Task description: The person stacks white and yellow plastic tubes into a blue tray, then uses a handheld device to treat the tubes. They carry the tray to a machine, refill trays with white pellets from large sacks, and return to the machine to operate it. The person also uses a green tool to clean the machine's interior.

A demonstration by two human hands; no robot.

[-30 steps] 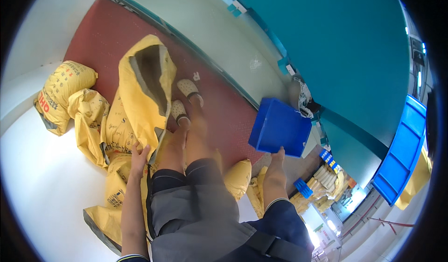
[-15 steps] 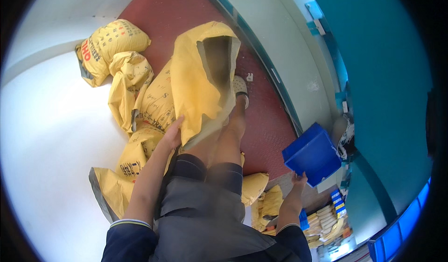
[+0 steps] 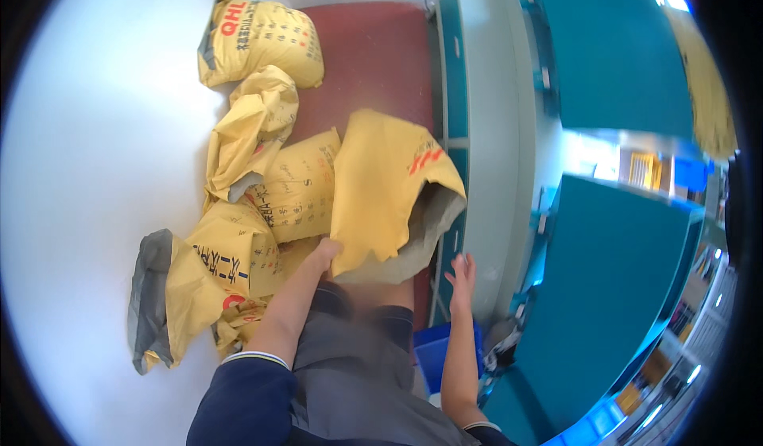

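Observation:
My left hand (image 3: 327, 254) grips the lower left edge of a large yellow paper sack (image 3: 373, 188). The sack's torn mouth gapes toward the right and shows a grey lining. Off its lower right side, apart from the sack, my right hand (image 3: 461, 283) is raised with fingers spread and nothing in them. Beside my right forearm is a blue plastic bin (image 3: 433, 354), partly hidden behind that arm. The sack covers part of my legs.
More yellow sacks lie along the white wall: a full one (image 3: 266, 40) at the far end, a crumpled one (image 3: 258, 120), and an opened one (image 3: 187, 287) at the near left. Red flooring (image 3: 369, 64) runs beside a pale green machine (image 3: 493, 128) with teal panels (image 3: 612, 263).
My right hand has let go of the blue bin and moved up toward the sack. The left hand keeps its hold, while the sack's mouth has turned lower right. The view has swung round.

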